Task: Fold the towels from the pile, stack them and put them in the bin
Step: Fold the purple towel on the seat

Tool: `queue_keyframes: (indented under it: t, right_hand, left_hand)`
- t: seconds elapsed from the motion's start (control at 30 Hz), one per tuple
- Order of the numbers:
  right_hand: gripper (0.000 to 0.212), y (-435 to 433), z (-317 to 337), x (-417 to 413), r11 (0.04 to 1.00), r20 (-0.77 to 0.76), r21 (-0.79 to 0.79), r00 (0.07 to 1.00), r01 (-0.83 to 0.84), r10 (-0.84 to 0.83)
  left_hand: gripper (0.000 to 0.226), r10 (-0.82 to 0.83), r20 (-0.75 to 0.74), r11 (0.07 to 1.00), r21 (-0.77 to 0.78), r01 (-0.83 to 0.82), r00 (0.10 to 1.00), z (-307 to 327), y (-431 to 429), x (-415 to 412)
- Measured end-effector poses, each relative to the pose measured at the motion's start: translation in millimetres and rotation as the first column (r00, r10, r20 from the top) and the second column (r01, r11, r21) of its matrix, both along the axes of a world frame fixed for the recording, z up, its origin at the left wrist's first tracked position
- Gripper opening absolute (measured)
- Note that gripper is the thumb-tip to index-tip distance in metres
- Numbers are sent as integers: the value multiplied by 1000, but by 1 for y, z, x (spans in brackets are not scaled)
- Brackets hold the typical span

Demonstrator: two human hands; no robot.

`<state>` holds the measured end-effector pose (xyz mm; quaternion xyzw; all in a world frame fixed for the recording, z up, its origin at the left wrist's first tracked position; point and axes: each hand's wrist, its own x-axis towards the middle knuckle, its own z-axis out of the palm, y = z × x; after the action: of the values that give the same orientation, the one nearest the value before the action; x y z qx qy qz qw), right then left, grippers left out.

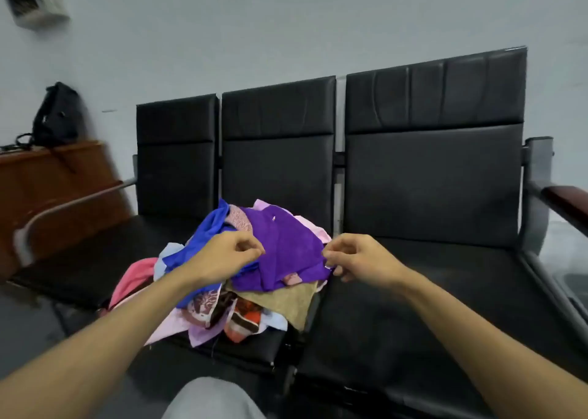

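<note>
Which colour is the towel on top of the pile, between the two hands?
The top towel is purple, plain with no pattern. The head view shows it.

Unfolded towel pile heaped on middle seat, purple towel topmost.

You see a dim, evenly lit room with soft, faint shadows. The wide lens bends the bench outward toward three o'clock. Motion blur smears the bag at nine o'clock.
</note>
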<state>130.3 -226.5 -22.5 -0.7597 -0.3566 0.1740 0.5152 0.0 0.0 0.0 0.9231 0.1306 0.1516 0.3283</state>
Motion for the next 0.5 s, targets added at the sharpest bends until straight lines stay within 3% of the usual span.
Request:
queue_keyframes:
  t: [0.27, 0.37, 0.5]
  right_hand:
    - [9, 99, -67, 40, 999, -169, -17, 984, 45, -47]
    - [9, 144, -95, 48, 996, -205, -46, 975, 71, -80]
    - [40, 187, -120, 52, 993, -171, -79, 980, 91, -104]
  left_hand:
    - [18, 122, 100, 985, -132, -108, 988, -73, 44, 40]
    - [20, 158, 147, 961, -251, -118, 976, -93, 54, 48]
    - [18, 145, 139, 945, -314, -95, 980, -100, 59, 53]
